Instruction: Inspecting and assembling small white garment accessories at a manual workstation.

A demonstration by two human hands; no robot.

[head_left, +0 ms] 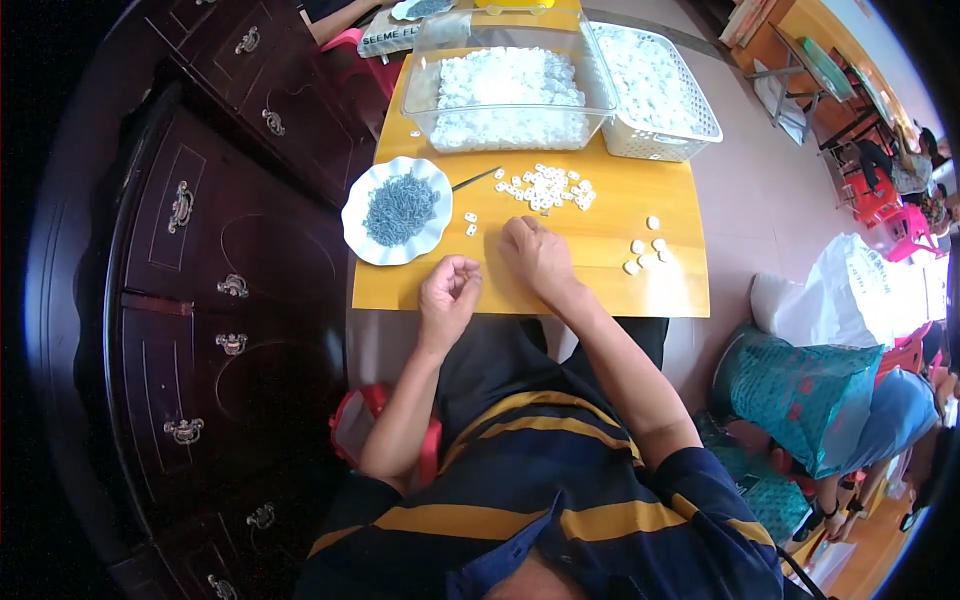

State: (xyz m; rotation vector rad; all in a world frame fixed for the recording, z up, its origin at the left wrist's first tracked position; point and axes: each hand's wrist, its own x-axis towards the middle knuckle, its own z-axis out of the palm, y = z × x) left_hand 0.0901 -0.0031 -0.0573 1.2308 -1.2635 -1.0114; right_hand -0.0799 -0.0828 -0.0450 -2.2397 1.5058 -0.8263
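My left hand point(448, 292) rests at the near edge of the yellow wooden table point(600, 240), fingers curled in; whether it holds anything small I cannot tell. My right hand point(536, 253) lies palm down on the tabletop, fingers bent toward two small white plastic pieces point(470, 223). Beyond it is a loose heap of small white pieces point(548, 187). A few more white pieces point(645, 253) lie to the right. A white scalloped plate point(356, 232) of small grey metal pins point(400, 208) stands left of my hands. Thin tweezers point(474, 180) lie beside the plate.
A clear plastic tub point(508, 95) and a white mesh basket point(655, 85), both full of white pieces, stand at the table's far side. Dark wooden cabinets point(220, 280) rise close on the left. A teal bag point(800, 390) and a white sack point(860, 295) sit to the right, with people beyond.
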